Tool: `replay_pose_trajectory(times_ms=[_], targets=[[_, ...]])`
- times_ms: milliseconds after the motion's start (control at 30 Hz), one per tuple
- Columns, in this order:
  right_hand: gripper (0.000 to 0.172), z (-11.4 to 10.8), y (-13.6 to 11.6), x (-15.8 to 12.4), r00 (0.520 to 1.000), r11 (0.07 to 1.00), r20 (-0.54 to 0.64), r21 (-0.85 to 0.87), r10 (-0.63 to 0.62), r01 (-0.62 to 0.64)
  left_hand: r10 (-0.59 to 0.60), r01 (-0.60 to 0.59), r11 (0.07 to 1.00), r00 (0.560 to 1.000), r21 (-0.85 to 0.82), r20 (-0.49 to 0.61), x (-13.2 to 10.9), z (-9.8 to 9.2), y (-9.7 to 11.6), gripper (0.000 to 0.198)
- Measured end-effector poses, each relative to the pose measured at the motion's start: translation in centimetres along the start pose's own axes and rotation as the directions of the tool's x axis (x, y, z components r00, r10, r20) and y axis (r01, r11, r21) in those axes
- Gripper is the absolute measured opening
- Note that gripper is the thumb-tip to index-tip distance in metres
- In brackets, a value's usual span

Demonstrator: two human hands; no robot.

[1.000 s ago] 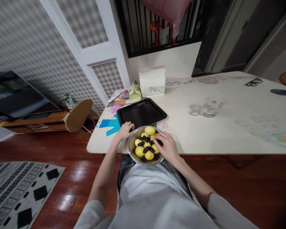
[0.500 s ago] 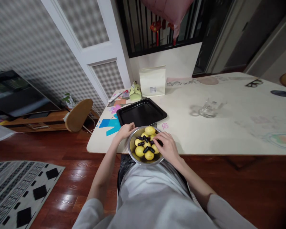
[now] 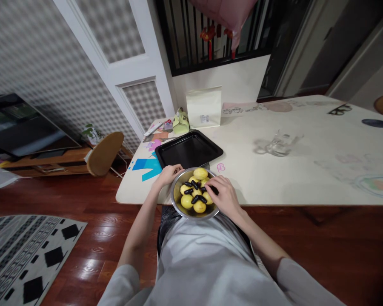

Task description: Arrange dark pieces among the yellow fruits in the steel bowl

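Observation:
A steel bowl (image 3: 175, 207) stands tilted toward me at the table's near edge, partly over my lap. In it lie several yellow lemons (image 3: 187, 201) with several dark, elongated grapes (image 3: 195, 199) on top. My left hand (image 3: 170, 175) is closed at the bowl's far left rim, its fingertips partly hidden. Over the bowl's right side, my right hand (image 3: 224, 194) is closed in a pinch, thumb and fingertips at a dark elongated grape (image 3: 204, 189). The hand covers part of the fruit beneath it. Just beyond the bowl lies a black baking tray (image 3: 189, 149), flat on the table.
The white table (image 3: 261, 187) carries a glass pitcher (image 3: 279, 144) to the right and glasses (image 3: 340, 110) farther off. Behind the tray stand a cream paper bag (image 3: 204, 108) and a green pouch (image 3: 180, 122). Blue paper cutouts (image 3: 147, 165) lie left of the tray. A wooden chair (image 3: 105, 154) is at left.
The view has shifted very slightly. Both hands, the bowl and the fruit hold nearly the same places as before.

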State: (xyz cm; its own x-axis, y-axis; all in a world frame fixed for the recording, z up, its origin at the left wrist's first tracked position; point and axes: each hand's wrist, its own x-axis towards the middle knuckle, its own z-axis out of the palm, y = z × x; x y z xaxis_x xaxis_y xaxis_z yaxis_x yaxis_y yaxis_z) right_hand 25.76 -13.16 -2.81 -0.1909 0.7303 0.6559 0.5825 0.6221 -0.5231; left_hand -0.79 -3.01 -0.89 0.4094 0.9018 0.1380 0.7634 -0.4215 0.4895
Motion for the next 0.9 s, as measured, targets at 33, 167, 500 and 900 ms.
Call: replay_pose_trajectory(times_ms=[33, 167, 500, 900], targets=[[0.015, 0.0, 0.0, 0.0, 1.0, 1.0, 0.0, 0.001, 0.001, -0.001, 0.0, 0.0, 1.0, 1.0, -0.013, -0.008, 0.1, 0.0, 0.0, 0.029], [0.015, 0.0, 0.0, 0.0, 1.0, 1.0, -0.004, 0.003, 0.005, -0.005, -0.014, 0.007, 0.998, 0.994, -0.065, -0.112, 0.4, 0.3, 0.1, 0.029], [0.018, -0.6, -1.3, 0.3, 0.999, 0.996, -0.054, 0.084, 0.007, -0.003, 0.015, -0.133, 0.963, 0.892, -0.232, -0.451, -3.6, -0.4, 5.5, 0.021], [0.021, -1.1, -2.6, 0.4, 0.995, 0.963, -0.04, 0.249, -0.093, 0.1, 0.207, -0.305, 0.92, 0.911, -0.246, -0.357, -6.0, 2.5, 9.2, 0.025]])
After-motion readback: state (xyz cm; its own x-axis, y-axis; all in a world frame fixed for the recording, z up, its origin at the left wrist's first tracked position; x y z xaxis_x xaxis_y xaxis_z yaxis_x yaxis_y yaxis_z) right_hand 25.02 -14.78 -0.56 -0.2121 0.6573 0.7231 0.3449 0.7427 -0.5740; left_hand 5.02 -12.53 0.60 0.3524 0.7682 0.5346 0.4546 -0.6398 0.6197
